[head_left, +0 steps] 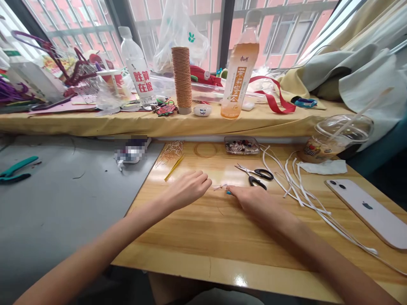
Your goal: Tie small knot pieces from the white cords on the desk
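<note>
Both my hands rest on the wooden table point(197, 237). My left hand point(187, 188) and my right hand point(249, 199) pinch the two ends of a small thin pale piece point(220, 187), a bit of thread or wire, stretched between the fingertips just above the tabletop. A blue speck shows at my right fingertips. Black-handled scissors point(257, 173) lie just behind my right hand. A thin yellow strip point(174, 167) and a tangle of fine copper-coloured wire point(171, 151) lie behind my left hand.
White cords point(295, 182) and a phone point(369, 209) lie at the right. A small tray of beads point(241, 145), a lidded cup point(337, 140), a thread spool point(182, 78), two bottles point(238, 72) and clutter stand on the yellow ledge. Teal pliers point(14, 169) lie far left.
</note>
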The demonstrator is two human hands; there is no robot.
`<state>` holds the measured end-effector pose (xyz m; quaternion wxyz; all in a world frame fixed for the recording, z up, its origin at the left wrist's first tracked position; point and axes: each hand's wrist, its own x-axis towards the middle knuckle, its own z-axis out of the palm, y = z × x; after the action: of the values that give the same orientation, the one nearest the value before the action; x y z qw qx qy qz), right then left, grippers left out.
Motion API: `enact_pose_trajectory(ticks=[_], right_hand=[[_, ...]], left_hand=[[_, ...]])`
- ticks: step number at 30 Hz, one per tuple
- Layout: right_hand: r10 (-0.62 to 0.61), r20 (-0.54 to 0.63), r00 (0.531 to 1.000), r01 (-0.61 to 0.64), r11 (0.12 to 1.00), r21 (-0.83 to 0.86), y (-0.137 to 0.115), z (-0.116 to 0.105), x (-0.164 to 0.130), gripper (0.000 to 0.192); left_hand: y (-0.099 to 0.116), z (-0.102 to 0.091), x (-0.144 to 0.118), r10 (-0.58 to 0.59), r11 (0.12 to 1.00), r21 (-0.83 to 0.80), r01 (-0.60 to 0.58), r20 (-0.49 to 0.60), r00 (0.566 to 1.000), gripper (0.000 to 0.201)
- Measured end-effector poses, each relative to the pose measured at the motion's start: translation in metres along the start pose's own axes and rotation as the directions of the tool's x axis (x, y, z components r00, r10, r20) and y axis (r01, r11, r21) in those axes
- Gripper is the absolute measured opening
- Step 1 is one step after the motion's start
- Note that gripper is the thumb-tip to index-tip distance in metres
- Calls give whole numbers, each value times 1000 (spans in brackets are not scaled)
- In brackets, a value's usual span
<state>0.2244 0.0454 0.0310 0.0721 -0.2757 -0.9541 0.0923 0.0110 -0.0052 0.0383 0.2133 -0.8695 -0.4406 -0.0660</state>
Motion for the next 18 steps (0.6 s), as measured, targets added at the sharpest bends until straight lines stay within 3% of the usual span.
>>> enact_pose_trajectory(ticks=[4,7,10,12,14,16,18], right_hand=[[-87,46,995,94,976,-197,4,-1,3,29],[-109,36,993,114,971,-208,8,2,6,32],[-62,-15,998,56,964,-260,11,9,7,30],[-3,-63,998,-19,941,-338,12,11,7,34],[25,-135,991,-77,915,-397,14,11,6,43],[22,-236,972,-123,897,-424,16,8,4,47],[0,-375,927,-162,902,-401,17,4,0,43]], left_hand=[[4,9,-16,-18,999,29,21,-78,997,21],[6,17,-20,-47,999,-16,46,-63,997,18],[3,22,-21,-50,998,-42,48,-46,998,16],[-4,23,-24,-118,993,8,120,-90,989,20],[-13,24,-29,-272,950,118,290,-148,951,24],[-21,27,-35,-458,841,242,484,-159,875,27],[-26,30,-41,-569,766,306,565,-86,818,26]])
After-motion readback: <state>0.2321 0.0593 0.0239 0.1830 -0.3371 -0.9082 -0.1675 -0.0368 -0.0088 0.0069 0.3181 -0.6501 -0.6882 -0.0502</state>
